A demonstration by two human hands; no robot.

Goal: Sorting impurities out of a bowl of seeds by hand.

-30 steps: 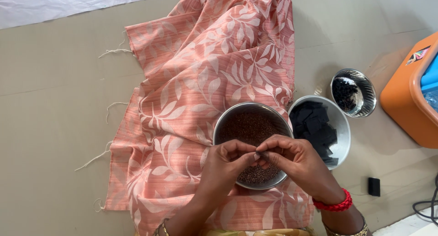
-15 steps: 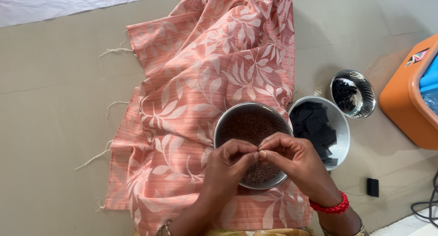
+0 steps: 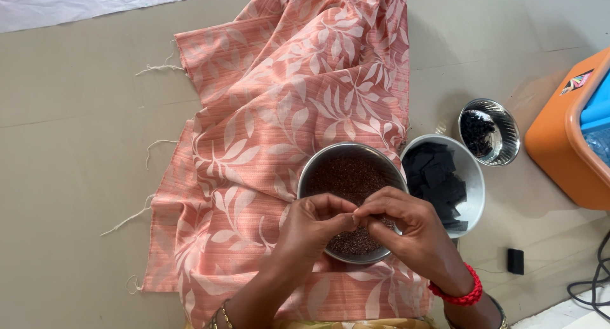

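Note:
A steel bowl [image 3: 312,170] of small dark reddish-brown seeds rests on a peach cloth with a pale leaf print [image 3: 279,113]. My left hand [image 3: 312,228] and my right hand [image 3: 414,235] meet over the bowl's near half, fingertips pinched together on something too small to make out. A red beaded bangle sits on the right wrist. Right of the seed bowl, a larger steel bowl [image 3: 473,176] holds several black square pieces.
A small shiny steel bowl [image 3: 508,129] with dark bits stands further right. An orange and blue container [image 3: 569,132] fills the right edge. A small black block [image 3: 515,261] and cables [image 3: 594,281] lie at lower right. The floor is beige; a white sheet [image 3: 76,5] lies at the top left.
Both hands stay over the seed bowl with fingertips joined; the fingers shift only slightly. Nothing else has moved.

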